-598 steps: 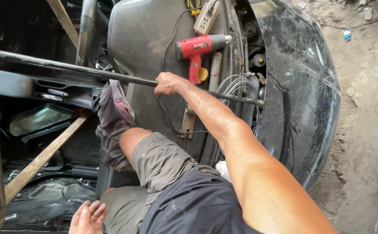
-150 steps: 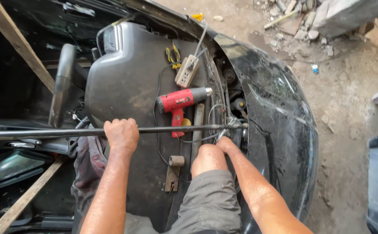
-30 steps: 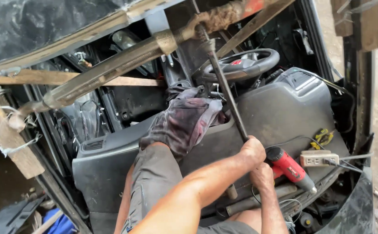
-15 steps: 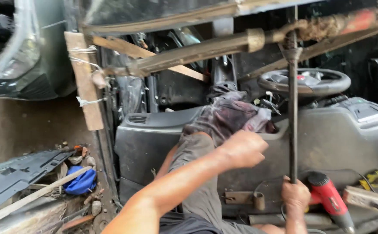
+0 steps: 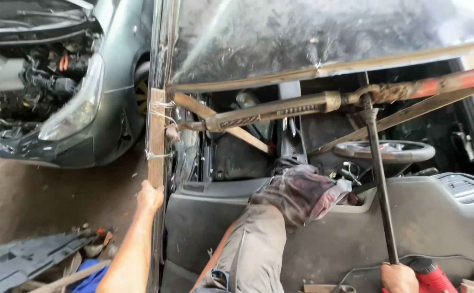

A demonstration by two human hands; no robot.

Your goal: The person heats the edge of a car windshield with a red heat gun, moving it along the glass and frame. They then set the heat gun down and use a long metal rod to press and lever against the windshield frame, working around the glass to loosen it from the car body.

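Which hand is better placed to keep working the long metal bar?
Right: the right hand already grips the metal bar at its lower end. The left hand holds the wooden post, far aside.

Red drill on grey dashboard

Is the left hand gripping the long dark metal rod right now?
No, the left hand grips the edge of the wooden plank, while the right hand holds the metal rod.

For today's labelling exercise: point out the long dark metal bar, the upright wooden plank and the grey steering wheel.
long dark metal bar (image 5: 381,184), head view, middle of shaft.
upright wooden plank (image 5: 156,135), head view, middle of face.
grey steering wheel (image 5: 411,152), head view, front rim.
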